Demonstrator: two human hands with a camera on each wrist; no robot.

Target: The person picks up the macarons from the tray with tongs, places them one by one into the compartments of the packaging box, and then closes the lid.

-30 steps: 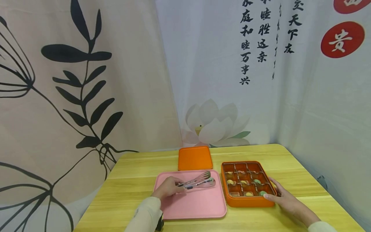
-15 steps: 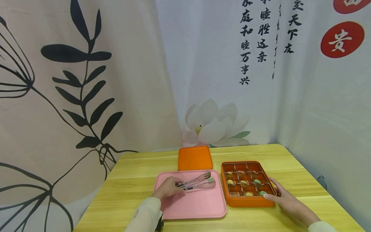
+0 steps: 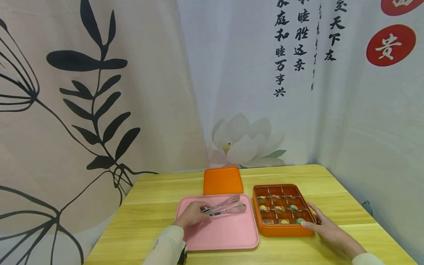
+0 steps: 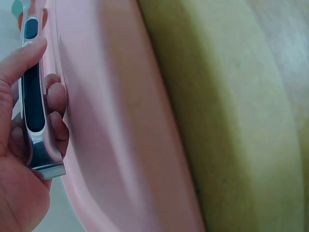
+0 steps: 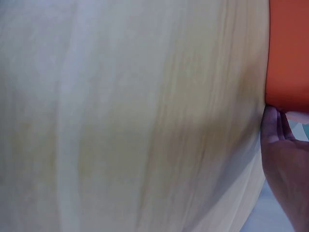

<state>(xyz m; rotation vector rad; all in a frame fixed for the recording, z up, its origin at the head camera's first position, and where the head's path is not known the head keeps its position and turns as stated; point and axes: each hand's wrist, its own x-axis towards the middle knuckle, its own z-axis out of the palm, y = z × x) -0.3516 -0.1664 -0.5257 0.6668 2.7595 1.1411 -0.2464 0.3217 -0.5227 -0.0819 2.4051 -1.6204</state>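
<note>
My left hand (image 3: 193, 213) holds metal tongs (image 3: 228, 210) by their handles over the pink tray (image 3: 225, 235), the tips pointing right and standing apart. Up close in the left wrist view, the tongs (image 4: 34, 96) show a dark grip inlay, with thumb and fingers on either side. To the right of the tray stands an orange box (image 3: 285, 231) with a clear divided insert. Small yellow, green and brown pieces lie in most of its compartments; their kind is too small to tell. My right hand (image 3: 329, 232) holds the box's near right corner, its thumb at the rim.
A flat orange lid (image 3: 223, 181) lies behind the tray, near the table's back edge. Everything stands on a wood-grain table (image 3: 145, 206). Printed curtains (image 3: 159, 110) hang behind and to the right of it.
A green spot seen between the tong tips half a second ago no longer shows there in the head view. My right hand and the box have not moved.
</note>
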